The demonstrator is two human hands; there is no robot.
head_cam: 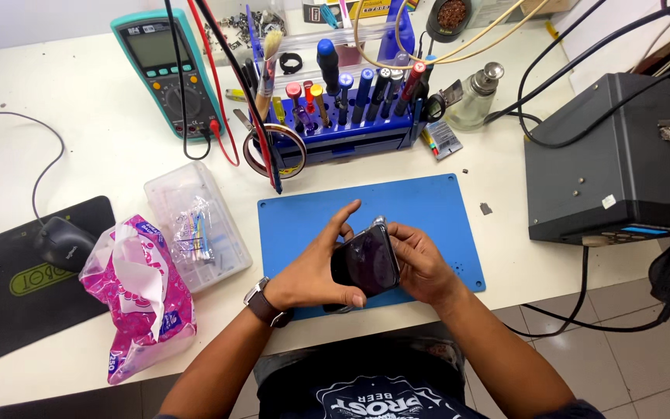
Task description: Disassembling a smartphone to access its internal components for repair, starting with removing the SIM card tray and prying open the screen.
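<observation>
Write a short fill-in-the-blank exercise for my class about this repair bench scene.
1. Both hands hold a dark ____ above the blue mat.
2. The left hand has a ____ strapped on its wrist.
3. The computer mouse rests on a ____ pad.
4. The multimeter stands to the ____ of the blue tool rack.

Missing words: phone; watch; black; left

Bright even overhead light, soft shadows, sharp focus, wide-angle edge bending

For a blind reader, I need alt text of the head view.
Both hands, left hand and right hand, hold a dark smartphone above a blue work mat on a white bench. Behind are a blue tool rack and a multimeter.
</observation>
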